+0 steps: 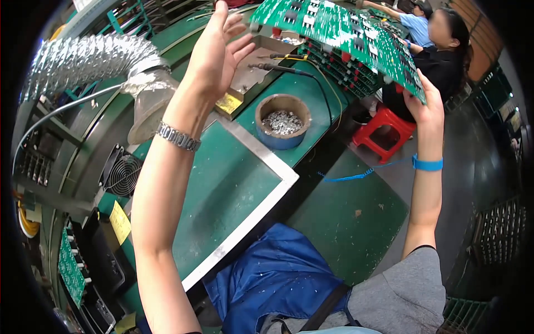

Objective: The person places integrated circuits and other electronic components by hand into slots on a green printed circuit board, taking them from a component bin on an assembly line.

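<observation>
My right hand [427,106] grips the near right corner of a large green circuit board [356,34], thumb along its edge. The board is raised and tilted, with black and white parts on its face; its far edge runs out of view. My left hand [218,58] is lifted beside the board's left end, fingers apart, with nothing in it. A small gap shows between those fingers and the board. Beneath the board, several more circuit boards [340,69] are stacked at the bench's far end. A soldering iron [278,69] lies below my left hand's level, near a tray [253,78].
A round tub [282,139] of small metal bits stands on the green bench. A white-edged frame [267,153] lies before me. Left are a silver duct [92,61] and a fan [122,171]. A blue coiled cord [356,176] trails from my right wristband. A person [445,61] sits beyond a red stool [384,132].
</observation>
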`<act>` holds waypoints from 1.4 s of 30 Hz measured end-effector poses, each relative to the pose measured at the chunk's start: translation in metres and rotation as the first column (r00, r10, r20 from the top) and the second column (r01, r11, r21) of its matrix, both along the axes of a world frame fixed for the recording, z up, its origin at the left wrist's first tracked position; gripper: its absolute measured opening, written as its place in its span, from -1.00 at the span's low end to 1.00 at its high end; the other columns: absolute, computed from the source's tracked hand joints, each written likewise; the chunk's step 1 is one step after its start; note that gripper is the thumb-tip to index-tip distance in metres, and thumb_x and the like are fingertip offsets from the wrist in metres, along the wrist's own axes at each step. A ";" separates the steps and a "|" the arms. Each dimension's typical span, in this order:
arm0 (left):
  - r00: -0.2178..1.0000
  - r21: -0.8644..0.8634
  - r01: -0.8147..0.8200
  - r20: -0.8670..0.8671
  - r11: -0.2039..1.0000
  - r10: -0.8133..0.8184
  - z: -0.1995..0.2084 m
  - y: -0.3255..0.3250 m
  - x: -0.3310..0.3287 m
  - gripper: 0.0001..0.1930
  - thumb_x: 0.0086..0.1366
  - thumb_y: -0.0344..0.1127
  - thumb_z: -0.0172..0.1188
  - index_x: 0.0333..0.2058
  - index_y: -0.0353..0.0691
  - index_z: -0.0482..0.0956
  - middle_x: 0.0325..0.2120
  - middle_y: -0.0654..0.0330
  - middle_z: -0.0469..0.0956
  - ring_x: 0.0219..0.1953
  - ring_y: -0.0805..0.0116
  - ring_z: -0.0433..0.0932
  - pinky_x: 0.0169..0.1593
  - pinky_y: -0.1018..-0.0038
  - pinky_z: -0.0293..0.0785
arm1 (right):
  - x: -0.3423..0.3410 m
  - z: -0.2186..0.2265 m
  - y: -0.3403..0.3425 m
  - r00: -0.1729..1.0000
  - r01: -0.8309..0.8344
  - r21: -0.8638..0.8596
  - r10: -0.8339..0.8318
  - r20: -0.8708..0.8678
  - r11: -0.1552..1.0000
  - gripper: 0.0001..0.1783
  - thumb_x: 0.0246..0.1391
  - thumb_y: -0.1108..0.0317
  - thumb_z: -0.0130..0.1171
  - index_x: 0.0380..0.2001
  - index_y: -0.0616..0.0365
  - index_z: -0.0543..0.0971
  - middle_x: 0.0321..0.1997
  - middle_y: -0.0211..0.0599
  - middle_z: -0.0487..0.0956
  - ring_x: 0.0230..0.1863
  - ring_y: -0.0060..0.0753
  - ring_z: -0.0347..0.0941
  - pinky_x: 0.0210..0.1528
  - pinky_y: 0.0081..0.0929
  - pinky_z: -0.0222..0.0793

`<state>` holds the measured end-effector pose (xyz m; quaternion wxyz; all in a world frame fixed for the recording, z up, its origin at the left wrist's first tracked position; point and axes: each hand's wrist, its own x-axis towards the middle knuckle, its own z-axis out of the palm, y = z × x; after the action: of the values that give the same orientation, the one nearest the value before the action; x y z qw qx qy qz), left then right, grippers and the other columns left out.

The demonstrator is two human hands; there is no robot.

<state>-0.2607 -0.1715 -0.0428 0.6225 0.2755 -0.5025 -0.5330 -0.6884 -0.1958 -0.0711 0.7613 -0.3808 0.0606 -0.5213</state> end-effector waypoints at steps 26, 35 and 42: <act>0.999 0.453 -0.025 -0.009 0.891 0.032 -0.103 0.200 0.107 -0.33 0.46 0.15 -0.38 -0.05 -0.38 0.49 -0.01 -0.02 0.48 0.14 0.17 0.38 0.14 0.28 0.34 | -0.006 -0.050 -0.174 0.396 0.915 0.170 -0.896 -0.202 0.366 -0.82 0.15 0.52 -0.01 -0.20 0.39 0.46 -0.25 -0.16 0.57 -0.32 -0.24 0.60 -0.35 -0.28 0.61; 0.998 0.378 -0.061 -0.007 0.924 0.069 -0.104 0.248 0.109 -0.35 0.46 0.15 -0.35 -0.08 -0.36 0.50 -0.03 -0.01 0.48 0.11 0.16 0.39 0.09 0.27 0.37 | -0.003 -0.020 -0.138 0.350 0.905 -0.024 -0.774 -0.527 0.425 -0.78 0.08 0.23 0.25 -0.26 0.09 0.61 -0.30 -0.45 0.66 -0.37 -0.55 0.59 -0.35 -0.54 0.49; 0.919 0.316 -0.383 0.036 0.868 0.393 -0.104 0.344 0.148 -0.34 0.42 0.17 -0.29 -0.06 -0.42 0.45 -0.04 -0.06 0.45 0.12 0.10 0.38 0.04 0.28 0.41 | 0.095 -0.016 -0.102 0.248 0.907 -0.189 -0.839 -0.484 0.377 -0.69 0.07 0.22 0.26 -0.22 0.25 0.59 -0.37 -0.37 0.56 -0.44 -0.44 0.48 -0.43 -0.52 0.39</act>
<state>-0.1127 0.1722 -0.1473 0.6717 0.4590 -0.3355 -0.4749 -0.5938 -0.2976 -0.0871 0.3191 -0.3540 0.4917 -0.7288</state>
